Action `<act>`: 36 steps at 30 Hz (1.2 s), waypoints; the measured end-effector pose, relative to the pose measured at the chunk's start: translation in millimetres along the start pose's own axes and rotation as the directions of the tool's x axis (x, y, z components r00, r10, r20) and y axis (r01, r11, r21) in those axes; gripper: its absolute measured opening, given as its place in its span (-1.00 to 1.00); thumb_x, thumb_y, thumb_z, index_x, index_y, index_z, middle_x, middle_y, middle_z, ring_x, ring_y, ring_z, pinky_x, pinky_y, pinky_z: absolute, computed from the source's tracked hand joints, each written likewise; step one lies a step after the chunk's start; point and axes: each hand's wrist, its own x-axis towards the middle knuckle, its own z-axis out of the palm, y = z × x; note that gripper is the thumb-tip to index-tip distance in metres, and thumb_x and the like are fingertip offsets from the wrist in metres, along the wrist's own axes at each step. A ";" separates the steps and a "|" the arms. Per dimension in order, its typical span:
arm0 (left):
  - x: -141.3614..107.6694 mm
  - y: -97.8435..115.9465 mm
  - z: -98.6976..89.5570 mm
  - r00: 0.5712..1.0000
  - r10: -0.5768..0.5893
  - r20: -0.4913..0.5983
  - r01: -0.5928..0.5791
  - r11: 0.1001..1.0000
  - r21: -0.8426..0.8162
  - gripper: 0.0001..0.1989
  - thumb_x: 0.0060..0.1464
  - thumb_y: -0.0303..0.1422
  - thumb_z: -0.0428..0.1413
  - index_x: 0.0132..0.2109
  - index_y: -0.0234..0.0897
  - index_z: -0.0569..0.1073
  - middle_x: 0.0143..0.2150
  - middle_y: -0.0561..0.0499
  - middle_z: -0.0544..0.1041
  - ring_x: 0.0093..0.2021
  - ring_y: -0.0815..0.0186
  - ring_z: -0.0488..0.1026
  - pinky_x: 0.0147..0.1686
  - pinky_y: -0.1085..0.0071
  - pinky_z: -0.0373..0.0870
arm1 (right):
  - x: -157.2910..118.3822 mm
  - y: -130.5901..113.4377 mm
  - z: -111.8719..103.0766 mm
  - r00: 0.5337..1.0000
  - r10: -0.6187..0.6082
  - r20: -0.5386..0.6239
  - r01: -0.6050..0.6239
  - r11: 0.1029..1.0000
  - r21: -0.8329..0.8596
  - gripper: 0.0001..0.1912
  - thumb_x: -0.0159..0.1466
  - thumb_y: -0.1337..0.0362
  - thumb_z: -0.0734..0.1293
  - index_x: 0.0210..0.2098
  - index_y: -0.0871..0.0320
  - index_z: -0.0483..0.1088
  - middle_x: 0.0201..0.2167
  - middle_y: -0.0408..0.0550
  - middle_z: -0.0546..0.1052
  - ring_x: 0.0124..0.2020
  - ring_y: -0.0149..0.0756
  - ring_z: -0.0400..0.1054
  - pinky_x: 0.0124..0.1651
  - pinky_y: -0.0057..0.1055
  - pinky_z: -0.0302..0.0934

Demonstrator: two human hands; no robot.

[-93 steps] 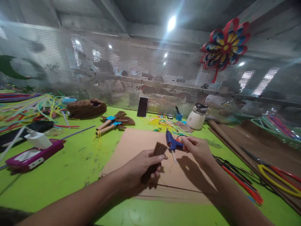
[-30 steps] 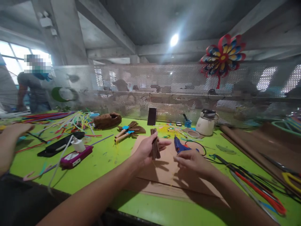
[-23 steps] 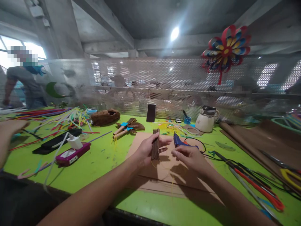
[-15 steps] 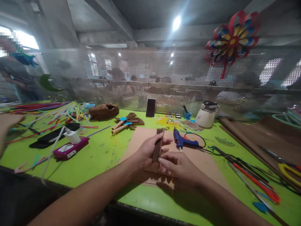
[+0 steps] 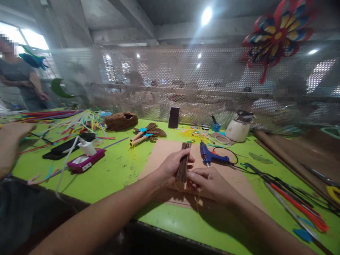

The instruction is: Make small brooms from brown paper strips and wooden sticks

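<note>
Our left hand (image 5: pixel 170 167) grips the pleated stack (image 5: pixel 183 168), seemingly needing firm hold; whether right hand (image 5: pixel 209 181), four o'clock, pinches thread (image 5: pixel 198 203), we cannot tell.

The table (image 5: pixel 111 184) is lime green. The bundle (image 5: pixel 182 170) is streaked brown, the glue gun (image 5: pixel 218 158) blue, the power strip (image 5: pixel 90 162) magenta.

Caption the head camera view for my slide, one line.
Left hand grips a folded brown bundle, right hand at its lower end, glue gun lying beyond on brown paper.
</note>
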 end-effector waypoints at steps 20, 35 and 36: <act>6.2 -6.4 -5.0 0.998 0.039 0.043 -0.040 0.999 0.029 -0.72 -0.02 -0.19 0.12 -0.47 -0.35 0.36 -0.59 0.10 0.33 -0.56 0.44 0.30 -0.52 0.51 0.20 | -6.9 4.5 0.8 0.989 0.113 0.095 -0.114 0.994 0.002 -0.61 0.17 0.04 0.28 -0.64 0.19 0.30 -0.72 -0.20 0.26 -0.71 -0.52 0.06 -0.65 -0.52 -0.08; 7.9 -6.3 -8.6 0.993 -0.005 0.118 0.006 1.000 -0.005 -0.74 0.05 -0.22 0.07 -0.42 -0.35 0.39 -0.59 0.10 0.32 -0.58 0.45 0.29 -0.57 0.51 0.21 | -7.6 4.7 2.9 0.991 0.106 0.077 -0.110 0.993 0.042 -0.66 0.18 0.11 0.27 -0.64 0.17 0.28 -0.72 -0.23 0.26 -0.71 -0.53 0.05 -0.65 -0.53 -0.07; 7.8 -6.2 -8.7 0.992 -0.007 0.126 0.009 1.000 -0.016 -0.74 0.06 -0.22 0.07 -0.41 -0.35 0.39 -0.59 0.10 0.33 -0.58 0.45 0.29 -0.57 0.51 0.21 | -7.4 4.3 3.1 0.993 0.098 0.070 -0.102 0.994 0.048 -0.65 0.17 0.11 0.28 -0.64 0.18 0.27 -0.71 -0.23 0.25 -0.70 -0.53 0.05 -0.64 -0.53 -0.07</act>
